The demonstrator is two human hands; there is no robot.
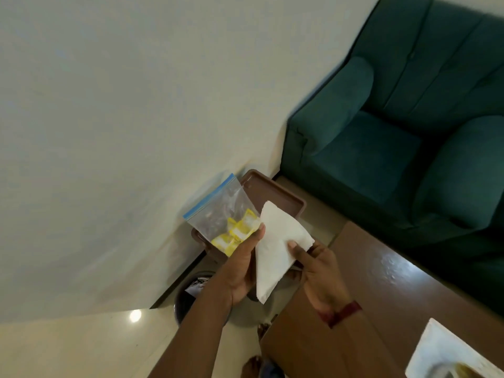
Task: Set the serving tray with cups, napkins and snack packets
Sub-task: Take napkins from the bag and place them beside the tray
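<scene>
Room: I see a cream wall [114, 132] filling the left and far side, a teal armchair [395, 126] at the far right, and a pale glossy floor [68, 347] at the near left.
Surface: a brown wooden surface [381, 296] runs along the right, near side; its polish catches a glare patch.
Tray: the brown serving tray [275, 193] is in the middle of my view, behind both hands, tilted, with its far rim and raised edge showing; I cannot tell what carries it.
Left hand: my left hand [240, 266] is closed on a clear zip bag [218, 211] with a blue seal strip, thumb on its lower corner; the bag stands up in front of the tray's left part.
Snack packets: small yellow and white snack packets [237, 233] lie bunched in the bottom of the bag, just above the left thumb.
Right hand: my right hand [316, 268] pinches a white folded napkin [275, 249] by its right edge, thumb on top; a dark red band sits on that wrist.
Napkin: it hangs between the two hands, overlapping the tray's near side.
Floor items: a dark round bin [188, 296] stands below the left forearm.
Near right corner: a white cloth [447, 350] lies on the surface, with something blurred on it.
</scene>
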